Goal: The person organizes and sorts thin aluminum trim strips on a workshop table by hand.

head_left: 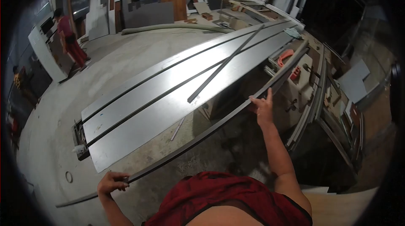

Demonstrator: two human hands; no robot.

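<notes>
A long, narrow dark grey strip (185, 148) runs across in front of me from lower left to upper right, curved by the wide lens. My left hand (113, 183) pinches it near its lower left part, and its end sticks out beyond the hand. Farther along, my right hand (263, 110) grips the same strip, thumb on its near side and index finger stretched out. Beyond the strip lies a long silvery metal table (143, 118) with dark grooves along it. A second dark strip (225, 63) rests diagonally on that table.
Right of the table are an orange-red tool (285, 57), a red object (295, 73) and several long bars (312, 103). A ring (68, 177) lies on the floor at left. A person (69, 38) stands beside a pale panel (48, 55); another person (21, 82) is farther left. Boards lean at the back.
</notes>
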